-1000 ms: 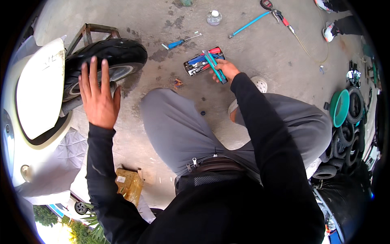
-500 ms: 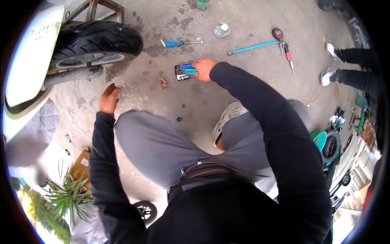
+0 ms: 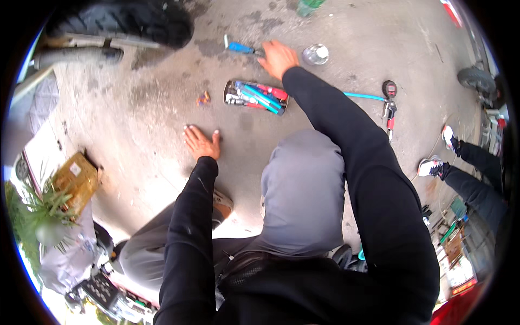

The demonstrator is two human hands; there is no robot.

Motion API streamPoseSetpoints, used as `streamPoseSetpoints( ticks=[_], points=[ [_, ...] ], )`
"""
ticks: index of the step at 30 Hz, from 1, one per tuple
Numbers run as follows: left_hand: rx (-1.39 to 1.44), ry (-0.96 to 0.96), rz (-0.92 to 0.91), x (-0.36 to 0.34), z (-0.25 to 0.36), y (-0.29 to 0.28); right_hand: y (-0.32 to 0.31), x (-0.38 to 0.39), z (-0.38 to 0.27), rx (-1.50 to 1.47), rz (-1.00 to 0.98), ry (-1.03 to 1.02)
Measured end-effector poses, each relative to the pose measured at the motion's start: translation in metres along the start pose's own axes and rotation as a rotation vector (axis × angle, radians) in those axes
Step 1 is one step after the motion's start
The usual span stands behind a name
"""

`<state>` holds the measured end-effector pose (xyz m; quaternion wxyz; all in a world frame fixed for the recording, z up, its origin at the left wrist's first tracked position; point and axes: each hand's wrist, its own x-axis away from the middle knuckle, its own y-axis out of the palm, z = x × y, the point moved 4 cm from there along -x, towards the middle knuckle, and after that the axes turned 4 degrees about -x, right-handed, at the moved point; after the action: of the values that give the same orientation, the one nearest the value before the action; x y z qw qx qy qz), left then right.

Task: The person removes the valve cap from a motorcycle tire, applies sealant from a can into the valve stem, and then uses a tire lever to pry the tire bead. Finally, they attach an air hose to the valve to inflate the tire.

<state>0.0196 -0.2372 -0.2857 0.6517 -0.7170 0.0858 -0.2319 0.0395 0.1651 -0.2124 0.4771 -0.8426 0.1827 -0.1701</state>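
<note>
My right hand (image 3: 279, 58) reaches over the metal shaft of a blue-handled tool, like a screwdriver (image 3: 239, 47), which lies on the concrete. The fingers look apart around the shaft; their undersides are hidden. A small white piece (image 3: 226, 41) lies beside the handle's end. Below that hand is an open tool case (image 3: 227, 101) packed with blue, teal, red and silver hand tools. Spread flat, my left hand (image 3: 201, 143) rests on or just above the ground. A small orange and purplish clump (image 3: 203, 98) lies between it and the case.
A clear bottle (image 3: 316, 54) stands right of my right hand, with a green container (image 3: 309, 6) behind. Farther right lies an inflator gauge (image 3: 390, 89) with a blue hose. A motorcycle tyre (image 3: 124, 21) is at upper left. Another person's shoes (image 3: 430, 166) show at right.
My right hand has left the tool case and moved to the blue-handled tool. My left hand has come down, fingers spread, toward the floor. The view has shifted and my legs have changed position.
</note>
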Motion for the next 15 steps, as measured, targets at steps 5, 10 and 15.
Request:
streamPoseSetpoints(
  ticks=[5,10,15],
  points=[
    [0.387,0.164,-0.070,0.011,0.021,-0.089,0.020,-0.030,-0.004,0.023,-0.026,-0.002],
    [1.408,-0.095,-0.170,-0.022,0.053,-0.218,-0.083,0.013,-0.059,-1.359,-0.229,0.184],
    [1.163,0.321,-0.271,-0.024,0.096,-0.372,-0.193,0.067,-0.150,-1.731,-0.348,0.086]
  ],
)
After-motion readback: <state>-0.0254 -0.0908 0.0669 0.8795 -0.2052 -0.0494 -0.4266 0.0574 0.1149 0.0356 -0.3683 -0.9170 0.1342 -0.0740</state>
